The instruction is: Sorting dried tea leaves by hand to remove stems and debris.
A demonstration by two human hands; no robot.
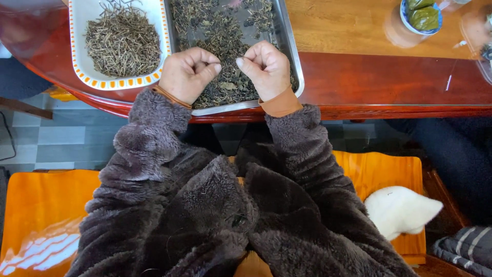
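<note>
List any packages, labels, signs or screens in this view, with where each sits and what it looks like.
None in view: no package, label, sign or screen.
Only open containers: a metal tray of dark dried leaves under both hands, a white dish with an orange-patterned rim holding dried stems to its left, and a small bowl of greens at the top right.

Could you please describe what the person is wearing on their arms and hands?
Both arms are covered by thick, fuzzy dark brown fleece sleeves. Snug orange ribbed inner cuffs peek out at the wrists. The left hand and right hand are bare, with no gloves visible.
</note>
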